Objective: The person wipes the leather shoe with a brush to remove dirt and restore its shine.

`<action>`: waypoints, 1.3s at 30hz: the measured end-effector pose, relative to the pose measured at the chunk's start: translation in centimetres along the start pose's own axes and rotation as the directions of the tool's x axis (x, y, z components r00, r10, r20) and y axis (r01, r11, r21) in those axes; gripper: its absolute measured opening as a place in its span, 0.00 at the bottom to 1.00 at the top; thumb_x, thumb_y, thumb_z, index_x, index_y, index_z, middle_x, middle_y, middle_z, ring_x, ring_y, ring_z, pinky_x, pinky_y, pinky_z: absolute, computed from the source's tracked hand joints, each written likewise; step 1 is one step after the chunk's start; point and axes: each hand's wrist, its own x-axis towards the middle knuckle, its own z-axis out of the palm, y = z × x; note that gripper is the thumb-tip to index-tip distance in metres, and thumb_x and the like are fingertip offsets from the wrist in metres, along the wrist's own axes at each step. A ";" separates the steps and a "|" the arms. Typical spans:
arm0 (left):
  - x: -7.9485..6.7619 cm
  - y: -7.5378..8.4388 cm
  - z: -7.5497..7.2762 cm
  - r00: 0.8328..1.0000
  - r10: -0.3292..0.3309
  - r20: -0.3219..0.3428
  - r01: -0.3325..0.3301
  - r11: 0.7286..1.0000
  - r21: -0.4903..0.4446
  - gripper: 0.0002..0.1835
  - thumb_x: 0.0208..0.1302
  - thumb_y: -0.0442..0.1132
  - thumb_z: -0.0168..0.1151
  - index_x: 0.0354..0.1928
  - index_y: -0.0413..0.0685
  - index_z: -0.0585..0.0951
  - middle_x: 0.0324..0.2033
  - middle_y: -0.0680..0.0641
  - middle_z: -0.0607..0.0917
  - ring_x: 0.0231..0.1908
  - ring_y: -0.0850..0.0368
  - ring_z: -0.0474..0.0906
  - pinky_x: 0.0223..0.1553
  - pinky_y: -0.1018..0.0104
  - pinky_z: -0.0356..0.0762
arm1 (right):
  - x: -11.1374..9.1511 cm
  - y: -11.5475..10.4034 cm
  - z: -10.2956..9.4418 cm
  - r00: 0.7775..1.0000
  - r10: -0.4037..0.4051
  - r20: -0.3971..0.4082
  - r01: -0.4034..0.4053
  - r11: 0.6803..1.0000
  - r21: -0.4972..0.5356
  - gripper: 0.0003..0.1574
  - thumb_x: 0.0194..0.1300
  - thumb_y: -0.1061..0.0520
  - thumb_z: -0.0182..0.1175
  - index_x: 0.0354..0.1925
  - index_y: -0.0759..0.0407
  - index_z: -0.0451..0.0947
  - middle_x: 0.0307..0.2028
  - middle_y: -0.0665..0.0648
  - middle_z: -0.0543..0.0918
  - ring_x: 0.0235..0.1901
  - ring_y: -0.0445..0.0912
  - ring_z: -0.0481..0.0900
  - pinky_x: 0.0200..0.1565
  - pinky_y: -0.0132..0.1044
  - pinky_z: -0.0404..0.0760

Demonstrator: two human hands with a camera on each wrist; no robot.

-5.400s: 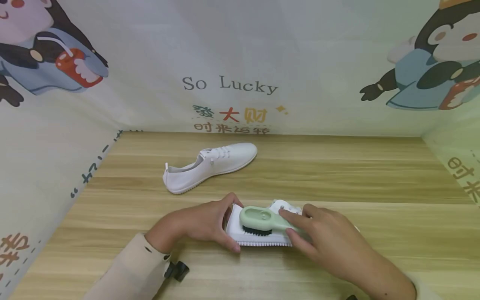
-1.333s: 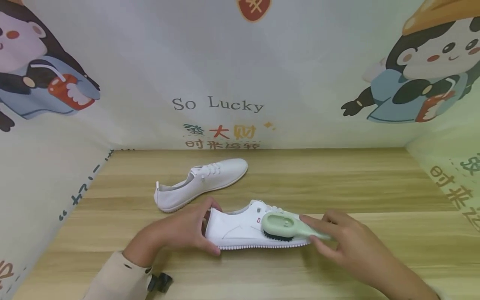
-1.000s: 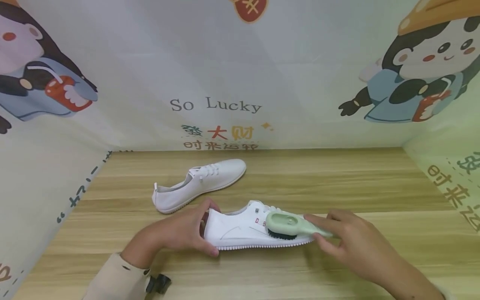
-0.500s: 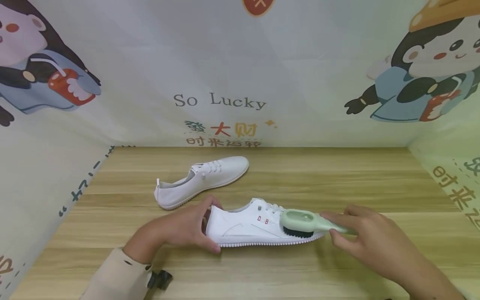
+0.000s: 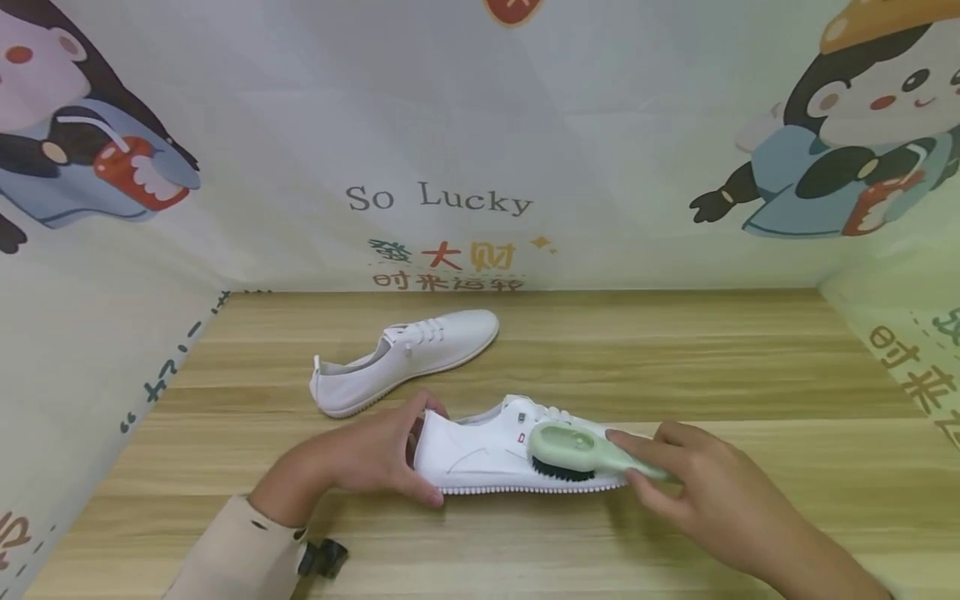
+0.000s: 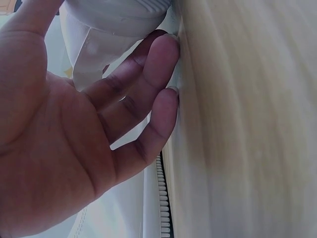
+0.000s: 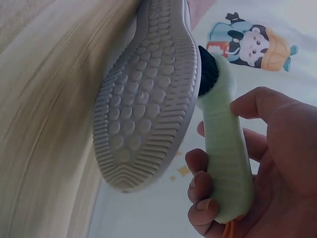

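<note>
A white lace-up shoe (image 5: 472,462) is tipped toward the head camera with its toe to the right. My left hand (image 5: 378,450) grips it at the heel, thumb near the sole and fingers round the back; in the left wrist view the fingertips are right at the tabletop. In my right hand (image 5: 701,479) is a pale green brush (image 5: 570,447), held by its handle. Its black bristles (image 7: 208,72) press on the shoe's side, partly covering the red lettering. From the right wrist view, the studded sole (image 7: 143,99) shows, with the toe raised off the table.
Behind the left hand, a second white shoe (image 5: 408,358) lies on the wood-grain table (image 5: 675,358), toe pointing right. A printed cloth backdrop (image 5: 450,108) closes off the back and both sides. A black wrist device (image 5: 324,558) sits at the left sleeve.
The brush has moved back and forth along the shoe's side: toward the toe half a second ago, now back left over the lettering. Earlier it was nearer the heel. The left hand keeps its grip.
</note>
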 end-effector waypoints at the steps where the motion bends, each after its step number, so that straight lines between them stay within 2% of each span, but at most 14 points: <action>1: 0.0 0.0 0.0 1.000 -0.001 0.000 0.001 1.000 0.000 0.49 0.39 0.59 0.82 0.59 0.50 0.64 0.41 0.52 0.82 0.42 0.60 0.78 0.47 0.66 0.74 | 0.0 0.0 -0.1 1.000 0.008 0.001 -0.008 1.000 -0.007 0.24 0.59 0.51 0.70 0.55 0.39 0.84 0.30 0.40 0.74 0.25 0.30 0.63 0.26 0.26 0.67; 9: -0.1 0.1 0.0 1.000 -0.005 -0.001 0.005 1.000 -0.010 0.48 0.40 0.58 0.82 0.59 0.50 0.64 0.41 0.52 0.82 0.42 0.60 0.78 0.48 0.66 0.74 | 0.2 0.7 -0.7 0.998 0.058 0.011 -0.058 0.997 -0.041 0.21 0.58 0.50 0.69 0.52 0.40 0.85 0.33 0.45 0.81 0.24 0.33 0.65 0.26 0.28 0.67; 17: 0.1 0.1 -0.1 1.000 -0.016 0.004 0.016 1.000 -0.012 0.49 0.40 0.58 0.82 0.60 0.49 0.63 0.41 0.52 0.82 0.43 0.60 0.78 0.48 0.65 0.74 | 0.3 1.5 -1.8 0.994 0.104 0.016 -0.103 0.993 -0.058 0.19 0.58 0.50 0.68 0.49 0.41 0.87 0.32 0.46 0.81 0.22 0.34 0.63 0.24 0.29 0.64; 24: 0.0 0.0 -0.2 1.000 -0.016 0.004 0.016 0.999 -0.029 0.49 0.40 0.57 0.82 0.60 0.49 0.63 0.42 0.51 0.82 0.43 0.60 0.78 0.49 0.64 0.75 | 0.5 2.0 -2.5 0.988 0.147 0.049 -0.143 0.988 -0.065 0.19 0.58 0.49 0.68 0.49 0.40 0.87 0.32 0.47 0.81 0.23 0.37 0.66 0.25 0.32 0.67; 28: -0.1 0.0 -0.2 1.000 -0.018 0.000 0.018 0.999 -0.030 0.49 0.41 0.58 0.82 0.60 0.50 0.63 0.43 0.51 0.81 0.43 0.59 0.78 0.49 0.63 0.75 | 0.4 1.6 -2.1 0.992 0.125 0.024 -0.124 0.991 -0.047 0.19 0.57 0.50 0.68 0.49 0.40 0.87 0.29 0.46 0.79 0.22 0.35 0.64 0.24 0.29 0.65; 33: -0.1 0.0 0.0 1.000 -0.017 0.007 0.017 0.999 -0.032 0.48 0.40 0.57 0.82 0.59 0.50 0.63 0.43 0.51 0.81 0.44 0.59 0.78 0.49 0.63 0.75 | 0.3 0.7 -0.9 0.998 0.056 -0.005 -0.057 0.997 -0.046 0.22 0.56 0.52 0.70 0.50 0.39 0.87 0.29 0.45 0.77 0.23 0.33 0.63 0.25 0.28 0.67; 39: -0.1 -0.1 0.1 1.000 -0.007 0.003 0.007 0.999 -0.033 0.48 0.40 0.57 0.82 0.59 0.51 0.63 0.42 0.51 0.81 0.44 0.59 0.78 0.49 0.64 0.75 | 0.1 -0.2 -0.1 0.999 0.035 -0.011 -0.035 0.999 -0.042 0.22 0.58 0.51 0.69 0.52 0.40 0.86 0.29 0.43 0.73 0.23 0.31 0.61 0.24 0.26 0.65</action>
